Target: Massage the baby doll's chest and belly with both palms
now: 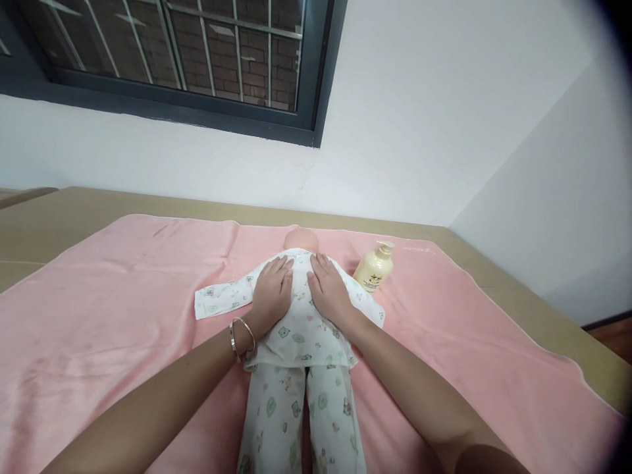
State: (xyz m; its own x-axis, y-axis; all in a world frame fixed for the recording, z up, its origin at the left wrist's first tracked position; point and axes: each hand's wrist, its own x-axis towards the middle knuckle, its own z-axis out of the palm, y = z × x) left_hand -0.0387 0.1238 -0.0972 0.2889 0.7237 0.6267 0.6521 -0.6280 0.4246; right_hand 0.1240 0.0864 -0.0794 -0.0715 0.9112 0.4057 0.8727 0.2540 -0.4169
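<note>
A baby doll lies stretched out, with its smooth bald head [301,238] pointing away from me. No face shows. It wears a white long-sleeved shirt [301,342] with green prints and matching trousers [276,408], cut off by the lower frame edge. My left hand [272,289], with a bangle at the wrist, rests flat on the left side of the shirt's upper part. Flat on the right side lies my right hand [328,288], its fingers pointing toward the head. Neither hand grips anything. The left sleeve spreads outward; my right hand and forearm partly cover the other side.
A cream pump bottle [374,268] stands just beyond the doll's right shoulder. Under everything lies a pink blanket [123,316] with soft folds, over a beige tabletop [89,210]. Behind are a white wall [395,131] and a dark-framed barred window [316,85].
</note>
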